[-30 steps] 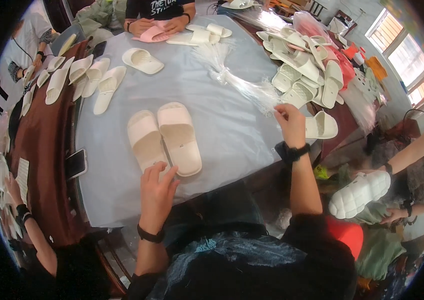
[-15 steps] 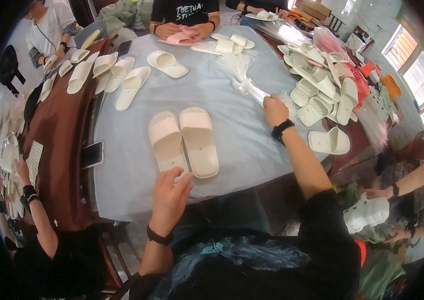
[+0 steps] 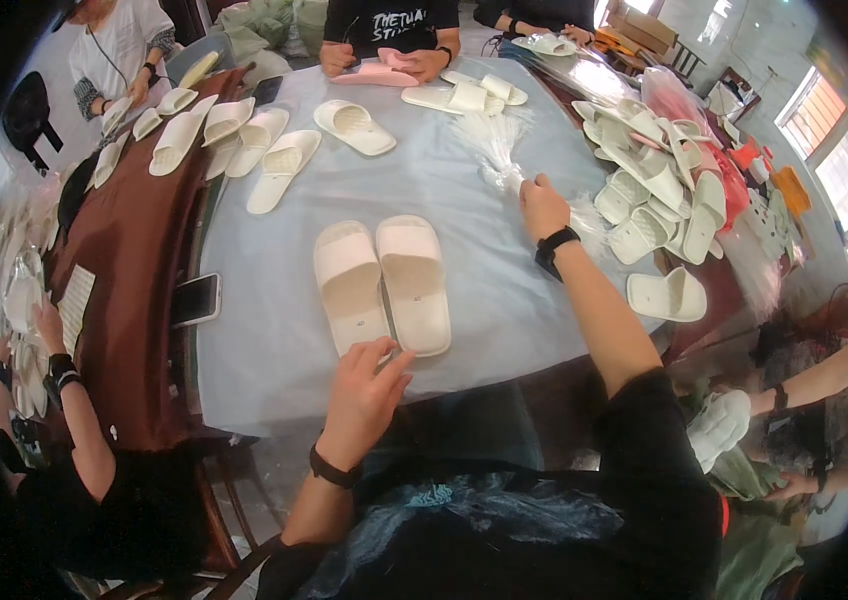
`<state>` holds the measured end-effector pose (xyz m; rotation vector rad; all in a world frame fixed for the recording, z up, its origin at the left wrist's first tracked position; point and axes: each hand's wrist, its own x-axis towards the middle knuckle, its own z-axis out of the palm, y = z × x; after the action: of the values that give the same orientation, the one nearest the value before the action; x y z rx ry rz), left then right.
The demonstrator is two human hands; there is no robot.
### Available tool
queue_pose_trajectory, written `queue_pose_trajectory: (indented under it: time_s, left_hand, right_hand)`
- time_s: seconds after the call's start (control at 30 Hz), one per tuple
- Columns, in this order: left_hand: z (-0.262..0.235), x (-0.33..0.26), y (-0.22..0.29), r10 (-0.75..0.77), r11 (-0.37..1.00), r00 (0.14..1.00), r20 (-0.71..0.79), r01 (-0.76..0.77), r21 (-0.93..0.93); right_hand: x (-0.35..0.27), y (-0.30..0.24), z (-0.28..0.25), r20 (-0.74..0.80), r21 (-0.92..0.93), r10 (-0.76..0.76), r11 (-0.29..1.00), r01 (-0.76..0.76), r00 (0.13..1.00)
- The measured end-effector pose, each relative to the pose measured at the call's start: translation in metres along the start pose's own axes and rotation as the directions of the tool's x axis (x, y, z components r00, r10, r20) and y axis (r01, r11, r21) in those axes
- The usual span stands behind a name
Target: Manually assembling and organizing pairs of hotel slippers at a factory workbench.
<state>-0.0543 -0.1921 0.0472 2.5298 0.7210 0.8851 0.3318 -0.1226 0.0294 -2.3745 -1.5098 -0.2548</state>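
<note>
Right hand [image 3: 546,210]: moved nearer the knot of the clear plastic bundle [image 3: 494,147] — plastic within reach; fingers bent, grip unclear
Left hand [image 3: 359,392]: fingers loosely open at pale slippers [image 3: 416,290]

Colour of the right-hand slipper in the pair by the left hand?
Pale cream, faintly pinkish: that slipper shows best in the head view.

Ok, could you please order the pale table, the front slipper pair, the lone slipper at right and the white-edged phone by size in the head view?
Largest to smallest, as they look:
1. Pale table
2. Front slipper pair
3. Lone slipper
4. Phone
</note>
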Motion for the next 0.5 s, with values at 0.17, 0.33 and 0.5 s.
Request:
queue_pose_trajectory:
  time_s: [0.17, 0.33, 0.5]
  left_hand:
    - [0.001, -0.001, -0.001, 0.002, 1.0, 1.0, -0.013, -0.002, -0.001]
    - [-0.001, -0.002, 0.0, -0.002, 1.0, 1.0, 0.008, 0.002, -0.021]
    - [0.0, -0.004, -0.003, -0.005, 1.0, 1.0, 0.001, 0.005, -0.017]
  right_hand:
    - [0.008, 0.001, 0.007, -0.027, -0.052, 0.068, 0.996, -0.069, 0.997]
    - [0.019, 0.016, -0.009, 0.111, 0.035, 0.205, 0.977, -0.21, 0.972]
    - [0.018, 0.033, -0.018, 0.078, 0.109, 0.18, 0.976, -0.188, 0.981]
